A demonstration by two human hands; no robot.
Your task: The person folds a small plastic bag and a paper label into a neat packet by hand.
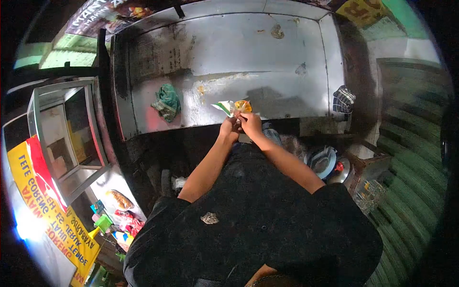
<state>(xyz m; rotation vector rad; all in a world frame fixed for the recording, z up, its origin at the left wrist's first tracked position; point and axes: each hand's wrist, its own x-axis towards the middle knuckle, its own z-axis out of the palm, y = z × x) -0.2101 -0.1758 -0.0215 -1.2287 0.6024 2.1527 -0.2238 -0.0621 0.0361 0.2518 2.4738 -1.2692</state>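
Both hands, left hand and right hand, pinched shut on a small packet. Packet sticking up and away from the fingers, over the metal counter. Green rag off to the left.

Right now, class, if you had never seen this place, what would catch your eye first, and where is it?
First, the two hands meeting at the near edge of the metal counter: the left hand and right hand together grip a small packet with green, white and orange on it. Next, a crumpled green cloth lies on the counter to the left, and a checked cloth hangs at its right edge.
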